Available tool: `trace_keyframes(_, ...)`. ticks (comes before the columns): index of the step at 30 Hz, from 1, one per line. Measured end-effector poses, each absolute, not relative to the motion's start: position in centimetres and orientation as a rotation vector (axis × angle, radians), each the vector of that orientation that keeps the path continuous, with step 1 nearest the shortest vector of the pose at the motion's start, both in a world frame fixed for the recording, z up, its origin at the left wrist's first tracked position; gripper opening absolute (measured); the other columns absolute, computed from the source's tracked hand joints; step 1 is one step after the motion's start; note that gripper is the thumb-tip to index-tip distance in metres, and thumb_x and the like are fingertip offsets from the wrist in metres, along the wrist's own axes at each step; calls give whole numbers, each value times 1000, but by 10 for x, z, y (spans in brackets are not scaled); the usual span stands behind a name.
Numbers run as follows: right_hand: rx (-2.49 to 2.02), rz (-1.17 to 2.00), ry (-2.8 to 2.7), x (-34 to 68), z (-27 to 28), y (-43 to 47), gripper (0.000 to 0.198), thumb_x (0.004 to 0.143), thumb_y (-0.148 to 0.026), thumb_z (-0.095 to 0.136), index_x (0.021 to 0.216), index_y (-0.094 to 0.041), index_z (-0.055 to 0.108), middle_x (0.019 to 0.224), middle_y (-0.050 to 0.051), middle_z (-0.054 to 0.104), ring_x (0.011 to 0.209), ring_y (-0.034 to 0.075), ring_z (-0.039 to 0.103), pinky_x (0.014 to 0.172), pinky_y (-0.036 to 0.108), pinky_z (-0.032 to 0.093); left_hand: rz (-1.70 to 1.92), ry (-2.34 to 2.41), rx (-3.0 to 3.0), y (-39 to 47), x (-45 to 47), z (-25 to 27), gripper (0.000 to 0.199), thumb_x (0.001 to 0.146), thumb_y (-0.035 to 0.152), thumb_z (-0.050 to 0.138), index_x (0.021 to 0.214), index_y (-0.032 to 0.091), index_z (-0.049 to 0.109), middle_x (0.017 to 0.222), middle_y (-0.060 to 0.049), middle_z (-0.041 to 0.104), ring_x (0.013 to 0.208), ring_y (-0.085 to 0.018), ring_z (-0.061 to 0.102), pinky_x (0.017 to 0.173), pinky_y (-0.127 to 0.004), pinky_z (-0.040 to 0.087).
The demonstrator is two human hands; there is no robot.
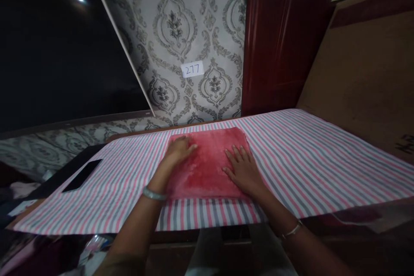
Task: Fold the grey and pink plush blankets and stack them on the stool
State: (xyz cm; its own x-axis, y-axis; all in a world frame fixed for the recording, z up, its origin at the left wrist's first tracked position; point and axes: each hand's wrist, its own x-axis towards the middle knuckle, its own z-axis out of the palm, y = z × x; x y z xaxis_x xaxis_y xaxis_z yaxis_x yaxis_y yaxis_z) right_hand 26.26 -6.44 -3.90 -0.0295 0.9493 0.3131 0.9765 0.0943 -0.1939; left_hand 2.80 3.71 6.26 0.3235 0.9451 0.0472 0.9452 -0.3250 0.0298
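Observation:
A red, plush-looking cloth (207, 168) lies spread flat in a rough square on the striped tablecloth (287, 151). My left hand (179, 150) rests on its upper left part, fingers stretched toward the far edge and thumb pointing right. On the right side of the cloth my right hand (243, 170) lies palm down with its fingers spread. Neither hand grips anything. Darker and lighter patches show in the cloth's pile between the hands.
A black phone (83, 175) lies on the left of the table. Behind it stands a large dark screen (64, 51). At right a cardboard box (365, 69) borders the table, beside a dark red panel (274, 39). A paper label (192, 69) reading 277 is on the wall.

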Motion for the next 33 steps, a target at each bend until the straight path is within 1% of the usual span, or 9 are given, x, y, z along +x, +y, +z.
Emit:
trace_keyframes(2,-1903,-108,-2022,263,-39,-64,67,98,-58,35,156,-24,36,163,9,30,151,34,17,120,52,12,-141,-1786,-2502,54,39,57,63,99,56,33,153,24,39,162,-10,34,152,-29,24,121,-56,18)
trace_keyframes(4,-1905,-116,-2027,262,-38,-65,67,98,-58,34,156,-24,36,163,9,31,151,34,18,120,52,11,-101,-1829,-2448,67,46,40,65,99,57,29,156,24,33,165,-9,28,153,-32,17,121,-62,12)
trace_keyframes(8,-1916,-124,-2042,262,-40,-66,66,98,-57,37,155,-25,37,162,9,32,150,34,21,119,51,15,-84,-1936,-2364,78,45,3,68,99,57,25,158,23,27,165,-9,28,152,-35,20,120,-64,11)
trace_keyframes(12,-1945,-75,-2066,264,-32,-63,66,98,-56,40,156,-25,36,163,10,31,150,35,22,117,53,20,-114,-1917,-2380,80,40,-6,68,99,58,24,158,24,28,165,-7,27,152,-35,18,120,-64,10)
trace_keyframes(16,-1948,-11,-2083,258,5,-46,63,99,-52,37,155,-23,38,156,12,43,143,35,35,115,52,25,-121,-1921,-2381,81,40,-3,69,99,59,25,158,24,29,165,-8,26,152,-35,18,120,-64,9)
trace_keyframes(18,-1940,-53,-2034,252,23,-31,63,100,-51,35,157,-23,33,157,12,41,144,35,34,116,53,22,-123,-1928,-2378,81,41,-2,69,98,59,26,158,23,28,165,-8,26,152,-35,18,120,-65,10)
trace_keyframes(20,-1970,-79,-1972,247,28,-17,64,100,-51,35,158,-25,30,161,11,34,147,36,28,117,55,20,-125,-1935,-2380,80,42,-2,69,98,59,27,158,24,28,165,-8,26,153,-35,18,120,-65,10)
trace_keyframes(27,-2062,-123,-1891,246,-28,7,63,99,-54,36,155,-26,37,162,10,31,149,37,23,117,56,13,-201,-1942,-2403,80,39,-5,69,98,60,26,157,25,30,165,-8,28,152,-35,19,120,-64,10)
trace_keyframes(33,-2047,-123,-1885,250,-30,6,63,98,-56,35,154,-27,39,161,9,34,148,37,25,117,55,14,-217,-1911,-2445,79,36,0,67,99,57,26,157,23,31,164,-9,29,152,-34,21,120,-64,12)
